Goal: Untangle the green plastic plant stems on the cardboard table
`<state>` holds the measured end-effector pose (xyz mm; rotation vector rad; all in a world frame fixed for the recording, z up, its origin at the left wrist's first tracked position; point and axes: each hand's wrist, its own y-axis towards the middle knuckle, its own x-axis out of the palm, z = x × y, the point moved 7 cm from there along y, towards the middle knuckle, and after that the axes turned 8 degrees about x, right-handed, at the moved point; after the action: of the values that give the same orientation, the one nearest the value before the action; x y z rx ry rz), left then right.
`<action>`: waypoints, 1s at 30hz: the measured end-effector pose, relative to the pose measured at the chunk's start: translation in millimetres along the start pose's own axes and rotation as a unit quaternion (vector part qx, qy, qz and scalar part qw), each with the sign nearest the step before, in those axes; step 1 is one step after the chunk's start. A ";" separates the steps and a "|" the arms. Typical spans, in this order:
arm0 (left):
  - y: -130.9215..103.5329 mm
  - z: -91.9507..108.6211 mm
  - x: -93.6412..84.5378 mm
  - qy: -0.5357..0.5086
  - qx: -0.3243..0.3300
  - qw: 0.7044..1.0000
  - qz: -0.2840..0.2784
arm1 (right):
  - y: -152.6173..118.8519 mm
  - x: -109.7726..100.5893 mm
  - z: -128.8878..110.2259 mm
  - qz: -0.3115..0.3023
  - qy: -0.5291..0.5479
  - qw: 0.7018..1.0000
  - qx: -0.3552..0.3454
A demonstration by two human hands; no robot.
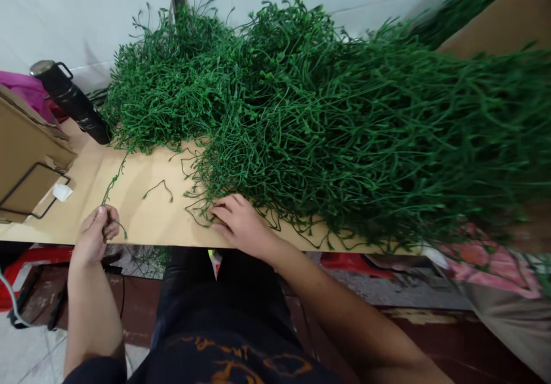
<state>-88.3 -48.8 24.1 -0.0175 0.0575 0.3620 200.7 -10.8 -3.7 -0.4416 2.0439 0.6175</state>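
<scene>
My left hand (100,229) is closed round a thin green plastic stem (112,184) near the table's front edge. The stem's upper part points toward the pile, and a short end sticks out below the fingers. At the lower left edge of the large pile of green plastic stems (293,114), my right hand (241,223) has its fingers curled on a loose stem (198,218); its fingertips are partly hidden among the stems. Between my hands, a short bent stem (159,189) lies by itself on the table.
The light brown tabletop (142,217) runs along a white tiled wall. A black flask (71,100) leans at the back left, beside a cardboard box (28,154) and a black wire frame (41,214). Another person's patterned pink sleeve or cloth (495,258) shows at the right.
</scene>
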 end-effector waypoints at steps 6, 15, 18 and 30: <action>-10.8 -23.2 12.5 0.106 -0.019 0.992 -0.065 | 21.1 2.7 15.7 0.045 -0.088 0.994 0.042; -63.6 -26.1 -17.2 0.234 -0.131 0.947 -0.177 | 33.3 -0.5 29.4 0.089 -0.092 0.990 0.061; -85.0 -28.0 -38.3 0.289 -0.167 0.917 -0.217 | 28.4 -2.0 27.0 0.102 -0.063 0.991 0.051; -124.4 -227.5 -140.5 0.280 -0.392 0.876 -0.009 | 25.5 -5.6 26.5 0.156 -0.001 0.987 0.043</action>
<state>-187.5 -221.0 -193.8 -0.9342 0.4839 0.3320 208.0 25.6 -4.4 -0.0691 2.1465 0.7104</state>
